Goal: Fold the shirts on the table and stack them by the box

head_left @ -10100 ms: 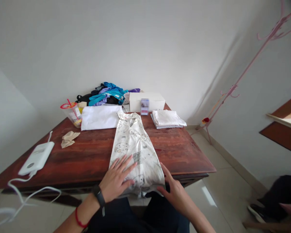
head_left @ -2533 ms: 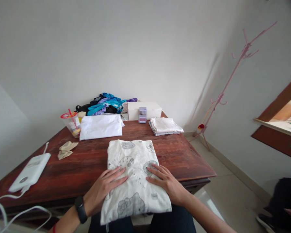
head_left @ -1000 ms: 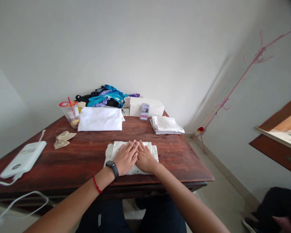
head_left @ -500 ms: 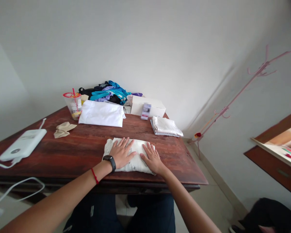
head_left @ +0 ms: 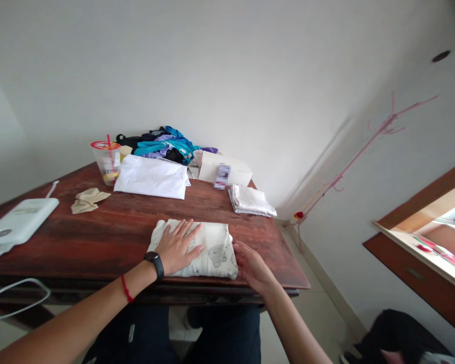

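A cream printed garment [head_left: 212, 247] lies folded into a small rectangle near the front edge of the dark wooden table [head_left: 109, 232]. My left hand [head_left: 178, 247], with a black watch on the wrist, rests flat on the garment's left half, fingers spread. My right hand [head_left: 252, 265] lies at the garment's right edge, fingers stretched out, touching its side and the table.
Further back lie a folded white cloth [head_left: 149, 177], a smaller folded pile [head_left: 250, 200], a white box [head_left: 222, 169], a heap of coloured clothes [head_left: 163, 144] and a plastic cup with a straw [head_left: 106, 159]. A beige rag [head_left: 86, 199] and a white device with cable [head_left: 17, 222] sit at the left. A pink rack [head_left: 349, 162] leans at the right wall.
The long garment was folded in steps into a small rectangle. In the last half second my right hand slid off its top to its right edge, while my left hand stayed pressing on it.
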`<state>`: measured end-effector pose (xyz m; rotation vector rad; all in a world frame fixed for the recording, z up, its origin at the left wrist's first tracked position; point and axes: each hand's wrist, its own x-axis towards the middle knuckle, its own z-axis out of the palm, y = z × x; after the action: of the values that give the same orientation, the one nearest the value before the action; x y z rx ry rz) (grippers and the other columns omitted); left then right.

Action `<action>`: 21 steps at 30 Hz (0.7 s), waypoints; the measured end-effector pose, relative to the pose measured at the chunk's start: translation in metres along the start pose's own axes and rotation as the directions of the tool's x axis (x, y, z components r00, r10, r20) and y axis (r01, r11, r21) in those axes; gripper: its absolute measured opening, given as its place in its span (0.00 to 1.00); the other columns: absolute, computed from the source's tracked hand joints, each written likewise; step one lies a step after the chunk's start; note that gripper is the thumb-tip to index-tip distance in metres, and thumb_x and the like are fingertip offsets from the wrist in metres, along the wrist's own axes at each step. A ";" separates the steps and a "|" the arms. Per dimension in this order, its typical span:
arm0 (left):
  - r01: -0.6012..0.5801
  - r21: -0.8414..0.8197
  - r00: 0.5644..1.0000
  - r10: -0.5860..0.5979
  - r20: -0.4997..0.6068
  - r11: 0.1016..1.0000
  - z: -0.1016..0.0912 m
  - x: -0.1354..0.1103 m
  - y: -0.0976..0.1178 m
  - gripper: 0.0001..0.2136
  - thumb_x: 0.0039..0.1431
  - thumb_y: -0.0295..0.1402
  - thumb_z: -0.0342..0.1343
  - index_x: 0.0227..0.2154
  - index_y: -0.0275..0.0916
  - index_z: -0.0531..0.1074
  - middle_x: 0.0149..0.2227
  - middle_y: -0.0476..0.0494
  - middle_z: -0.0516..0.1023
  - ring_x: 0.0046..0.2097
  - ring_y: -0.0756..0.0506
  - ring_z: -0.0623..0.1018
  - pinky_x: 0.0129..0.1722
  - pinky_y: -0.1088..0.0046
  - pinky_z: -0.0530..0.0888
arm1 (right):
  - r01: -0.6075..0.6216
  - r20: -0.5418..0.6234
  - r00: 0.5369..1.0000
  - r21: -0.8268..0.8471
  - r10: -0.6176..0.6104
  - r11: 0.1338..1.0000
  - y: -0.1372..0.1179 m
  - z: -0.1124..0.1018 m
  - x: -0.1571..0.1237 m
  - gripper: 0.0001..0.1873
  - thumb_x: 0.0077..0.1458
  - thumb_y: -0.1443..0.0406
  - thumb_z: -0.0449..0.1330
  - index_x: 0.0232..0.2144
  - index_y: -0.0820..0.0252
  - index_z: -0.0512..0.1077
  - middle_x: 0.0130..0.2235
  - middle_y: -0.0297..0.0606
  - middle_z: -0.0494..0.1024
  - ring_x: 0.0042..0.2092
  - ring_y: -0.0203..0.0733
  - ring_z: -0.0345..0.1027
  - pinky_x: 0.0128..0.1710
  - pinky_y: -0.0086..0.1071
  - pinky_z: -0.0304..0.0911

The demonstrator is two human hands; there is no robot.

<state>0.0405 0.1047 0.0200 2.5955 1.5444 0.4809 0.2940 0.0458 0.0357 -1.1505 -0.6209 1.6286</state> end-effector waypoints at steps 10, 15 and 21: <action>-0.084 -0.035 0.993 0.080 -0.092 0.996 0.002 -0.029 -0.007 0.31 0.67 0.53 0.48 0.69 0.53 0.57 0.71 0.39 0.55 0.70 0.29 0.57 0.65 0.37 0.52 | -0.112 0.189 0.977 0.054 0.100 0.992 0.024 0.030 -0.009 0.24 0.52 0.56 0.70 0.44 0.69 0.78 0.41 0.50 0.84 0.45 0.53 0.79 0.48 0.41 0.71; -0.092 -0.047 0.990 0.086 -0.113 0.995 0.000 -0.029 -0.005 0.31 0.66 0.53 0.49 0.69 0.51 0.58 0.71 0.38 0.57 0.69 0.28 0.59 0.64 0.36 0.53 | 0.095 0.125 0.989 -0.130 -0.078 0.987 0.021 0.031 -0.030 0.26 0.46 0.56 0.74 0.43 0.66 0.77 0.39 0.45 0.84 0.40 0.49 0.79 0.44 0.38 0.71; -0.185 -0.037 0.981 0.182 -0.068 0.982 -0.005 -0.033 -0.006 0.31 0.65 0.54 0.51 0.69 0.53 0.58 0.71 0.37 0.56 0.69 0.27 0.60 0.64 0.35 0.53 | -0.031 -0.117 0.993 -0.069 0.023 0.997 0.061 0.013 -0.060 0.24 0.45 0.51 0.74 0.36 0.57 0.72 0.35 0.34 0.80 0.35 0.38 0.73 0.32 0.29 0.68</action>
<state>0.0191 0.0783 0.0155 2.7275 1.3011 0.6114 0.2583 -0.0297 0.0136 -1.3009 -0.5937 1.5600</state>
